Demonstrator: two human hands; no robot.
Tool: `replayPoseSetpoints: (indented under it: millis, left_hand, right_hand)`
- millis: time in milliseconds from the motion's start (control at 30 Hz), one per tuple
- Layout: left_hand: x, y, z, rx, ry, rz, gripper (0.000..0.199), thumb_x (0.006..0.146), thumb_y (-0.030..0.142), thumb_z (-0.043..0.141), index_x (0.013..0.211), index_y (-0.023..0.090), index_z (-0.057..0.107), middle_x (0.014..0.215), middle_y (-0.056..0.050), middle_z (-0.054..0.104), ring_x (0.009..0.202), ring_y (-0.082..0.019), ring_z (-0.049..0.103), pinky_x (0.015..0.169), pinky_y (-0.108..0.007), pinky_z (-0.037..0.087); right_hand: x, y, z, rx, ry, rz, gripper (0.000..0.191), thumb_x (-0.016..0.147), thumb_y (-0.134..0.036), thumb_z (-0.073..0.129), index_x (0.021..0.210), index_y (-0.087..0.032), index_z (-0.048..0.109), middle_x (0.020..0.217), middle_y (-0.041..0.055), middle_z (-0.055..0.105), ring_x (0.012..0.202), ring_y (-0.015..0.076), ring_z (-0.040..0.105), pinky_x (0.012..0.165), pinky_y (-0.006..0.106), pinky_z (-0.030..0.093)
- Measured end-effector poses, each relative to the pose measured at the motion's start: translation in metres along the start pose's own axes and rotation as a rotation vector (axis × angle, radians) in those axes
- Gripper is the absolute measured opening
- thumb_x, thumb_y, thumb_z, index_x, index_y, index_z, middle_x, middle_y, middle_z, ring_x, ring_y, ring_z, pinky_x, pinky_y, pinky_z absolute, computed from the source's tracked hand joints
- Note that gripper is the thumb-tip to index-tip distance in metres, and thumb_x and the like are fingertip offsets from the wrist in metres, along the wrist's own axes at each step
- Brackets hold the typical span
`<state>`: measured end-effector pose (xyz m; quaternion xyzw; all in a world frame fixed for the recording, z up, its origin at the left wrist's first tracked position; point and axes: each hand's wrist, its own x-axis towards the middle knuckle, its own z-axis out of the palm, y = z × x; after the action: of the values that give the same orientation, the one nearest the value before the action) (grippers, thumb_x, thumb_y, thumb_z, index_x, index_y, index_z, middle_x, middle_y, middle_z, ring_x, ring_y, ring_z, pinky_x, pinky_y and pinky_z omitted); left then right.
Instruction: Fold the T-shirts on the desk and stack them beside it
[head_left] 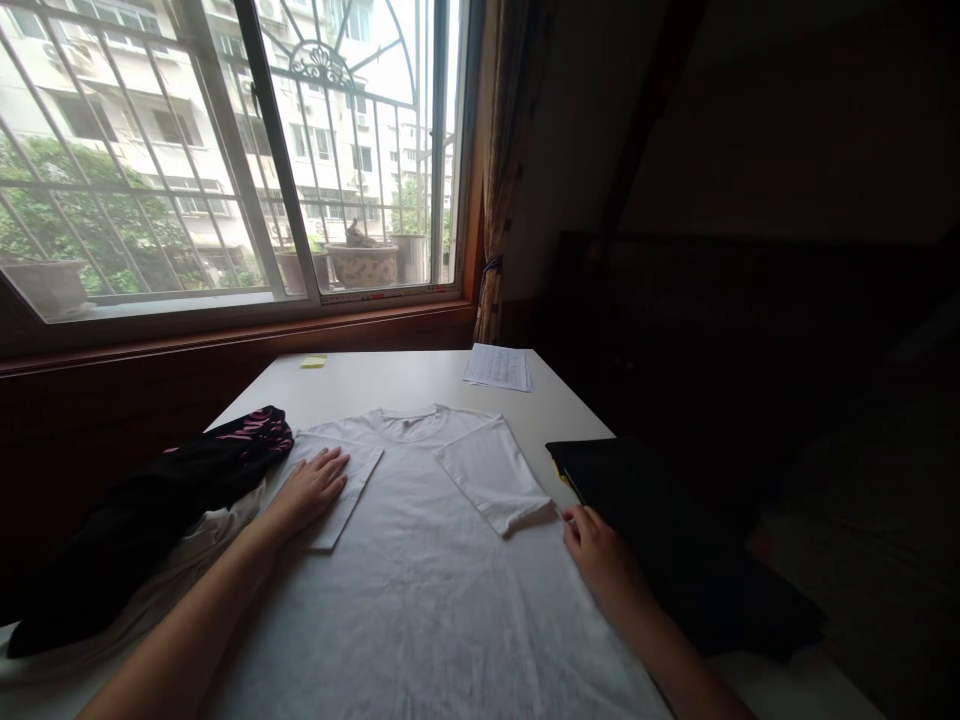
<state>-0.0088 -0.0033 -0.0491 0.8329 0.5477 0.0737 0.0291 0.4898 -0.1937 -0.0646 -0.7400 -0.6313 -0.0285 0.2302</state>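
A white T-shirt is spread over the white table, its collar toward the window and both sleeves folded inward over the body. My left hand lies flat on the left sleeve with its fingers stretched out. At the shirt's right edge, close to the tip of the right sleeve, my right hand has its fingers curled in a pinch on the fabric. The exact grip is partly hidden by the fingers.
Black clothing with pink lettering is heaped at the left over a pale garment. Dark folded fabric lies at the right. Printed papers and a yellow sticky note rest near the table's far edge, below a barred window.
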Motion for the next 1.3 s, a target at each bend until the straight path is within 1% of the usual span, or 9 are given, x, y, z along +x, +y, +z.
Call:
replayPoseSetpoints:
  millis: [100,233,433,567,667,833,1033,1167,1300]
  left_hand:
    - [0.005,0.029,-0.007,-0.028,0.114,0.019,0.047,0.098,0.039,0.041,0.139,0.021,0.058,0.154,-0.010,0.049,0.138,-0.027,0.049,0.116,-0.045,0.036]
    - [0.012,0.106,-0.018,-0.152,0.215,0.191,0.033,0.096,0.031,0.046,0.121,0.024,0.068,0.132,-0.007,0.064,0.118,-0.025,0.060,0.105,-0.039,0.047]
    - [0.013,0.252,-0.012,-0.236,0.124,0.523,0.028,0.093,0.042,0.060,0.113,0.025,0.068,0.111,-0.011,0.068,0.104,-0.027,0.059,0.087,-0.041,0.053]
    - [0.015,0.311,0.003,-0.115,0.041,0.548,0.029,0.086,0.042,0.068,0.106,0.022,0.065,0.110,-0.017,0.063,0.103,-0.031,0.057,0.080,-0.046,0.052]
    - [0.023,0.322,0.007,-0.080,0.025,0.519,0.017,0.087,0.026,0.063,0.103,0.020,0.064,0.107,-0.017,0.062,0.102,-0.031,0.057,0.080,-0.045,0.051]
    - [0.041,0.305,-0.002,-0.090,0.059,0.454,0.015,0.085,0.011,0.057,0.095,0.020,0.064,0.100,-0.011,0.066,0.093,-0.026,0.059,0.079,-0.040,0.051]
    - [0.056,0.288,-0.018,-0.158,0.140,0.410,0.016,0.095,0.016,0.052,0.098,0.023,0.066,0.101,-0.003,0.067,0.094,-0.020,0.060,0.079,-0.031,0.050]
    - [0.062,0.293,-0.026,-0.229,0.236,0.460,0.017,0.098,0.019,0.054,0.101,0.024,0.069,0.103,-0.002,0.069,0.096,-0.020,0.058,0.082,-0.030,0.049]
    - [0.068,0.304,-0.032,-0.277,0.369,0.563,0.014,0.098,0.020,0.058,0.096,0.024,0.072,0.097,-0.003,0.069,0.093,-0.021,0.056,0.082,-0.033,0.048]
  right_hand:
    - [-0.010,-0.004,-0.004,-0.052,0.018,-0.036,0.019,0.093,-0.024,0.041,0.087,-0.024,0.059,0.090,0.0079,0.066,0.076,0.0218,0.065,0.068,0.032,0.046]
    - [-0.015,-0.008,-0.006,-0.054,0.043,-0.063,0.020,0.095,-0.027,0.040,0.081,-0.024,0.054,0.084,0.0074,0.064,0.074,0.0218,0.064,0.068,0.032,0.046]
    - [-0.016,-0.012,-0.009,-0.023,0.043,-0.027,0.020,0.095,-0.030,0.042,0.079,-0.025,0.053,0.083,0.0065,0.065,0.075,0.0211,0.064,0.068,0.031,0.046]
    - [-0.016,-0.014,-0.015,0.008,0.011,-0.015,0.020,0.096,-0.031,0.043,0.079,-0.025,0.053,0.084,0.0059,0.065,0.075,0.0209,0.064,0.066,0.030,0.044]
    - [-0.015,-0.015,-0.018,0.029,0.008,-0.002,0.019,0.096,-0.031,0.044,0.079,-0.025,0.052,0.085,0.0058,0.065,0.074,0.0201,0.064,0.066,0.030,0.044]
    - [-0.015,-0.015,-0.018,0.055,0.002,0.006,0.018,0.095,-0.028,0.045,0.079,-0.025,0.053,0.084,0.0053,0.065,0.073,0.0192,0.064,0.065,0.029,0.043]
    - [-0.004,-0.011,-0.021,0.086,-0.016,0.048,0.010,0.092,-0.031,0.052,0.092,-0.023,0.059,0.087,0.0031,0.065,0.073,0.0178,0.064,0.066,0.028,0.043]
    - [0.021,-0.008,-0.024,0.098,-0.034,0.006,0.026,0.087,-0.029,0.059,0.111,-0.021,0.061,0.098,0.0053,0.065,0.081,0.0195,0.066,0.069,0.029,0.046]
    - [0.044,-0.009,-0.021,0.187,-0.063,-0.107,0.021,0.084,-0.021,0.057,0.105,-0.023,0.062,0.104,0.0040,0.063,0.078,0.0159,0.064,0.069,0.027,0.047]
